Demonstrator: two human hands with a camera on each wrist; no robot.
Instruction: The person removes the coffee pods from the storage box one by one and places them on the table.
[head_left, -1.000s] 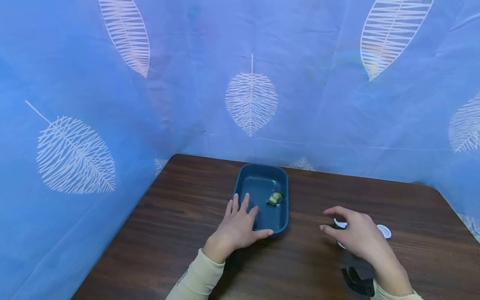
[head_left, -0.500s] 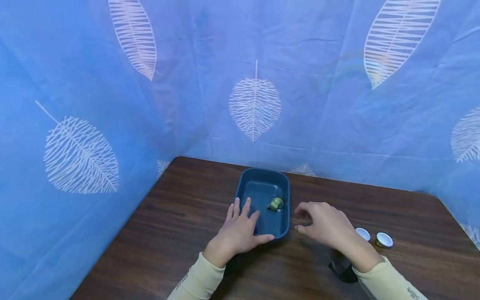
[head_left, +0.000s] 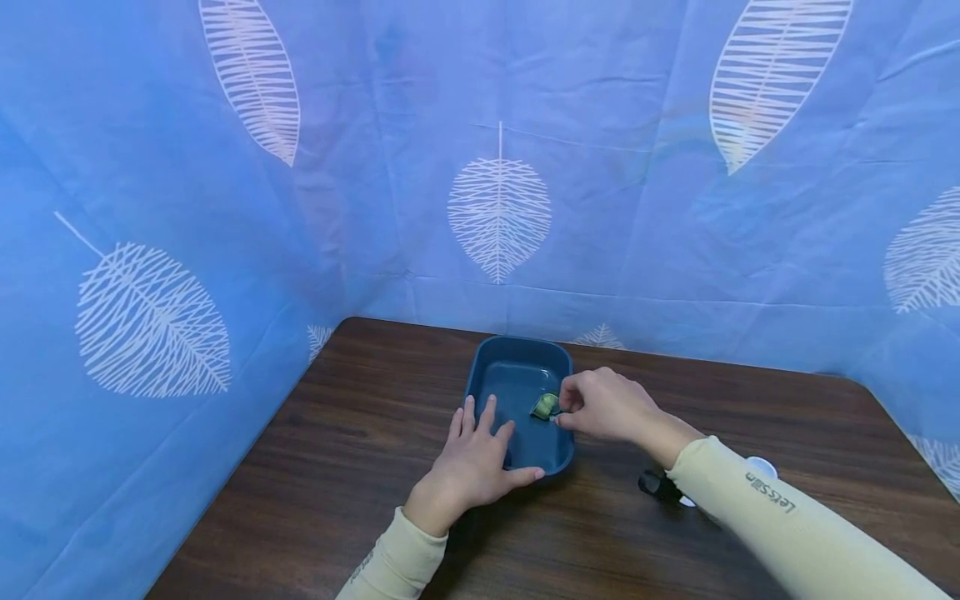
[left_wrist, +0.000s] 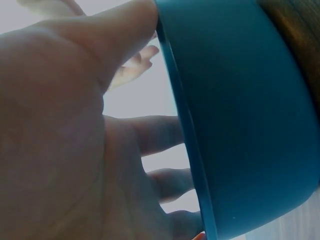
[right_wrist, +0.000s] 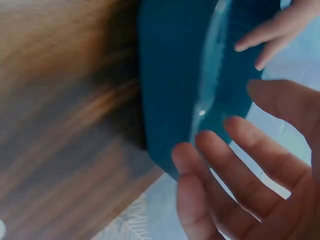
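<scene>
A dark blue rectangular bin [head_left: 517, 367] stands on the table. My left hand [head_left: 472, 462] lies spread over its near left corner, thumb and straight fingers touching the rim. Inside the bin, against its right side, lies shiny green, like a coffee capsule [head_left: 543, 406]; whether it is one or two I cannot tell. My right hand [head_left: 607, 406] reaches over the bin's right wall, fingertips at the capsule and bent. In the right wrist view the right hand's thumb and fingers [right_wrist: 212, 147] stand apart, with nothing visible between them; contact with the capsule is unclear.
White-topped capsules [head_left: 762, 467] sit on the brown wooden table [head_left: 360, 433] to the right, partly covered by my right sleeve [head_left: 787, 508]. A black strap [head_left: 660, 486] hangs under that wrist. A blue leaf-patterned cloth [head_left: 600, 225] closes off the back and left.
My right hand has moved left from the white-topped capsules to the bin, its fingers now over the wall by the green capsule. My left hand has stayed on the rim.
</scene>
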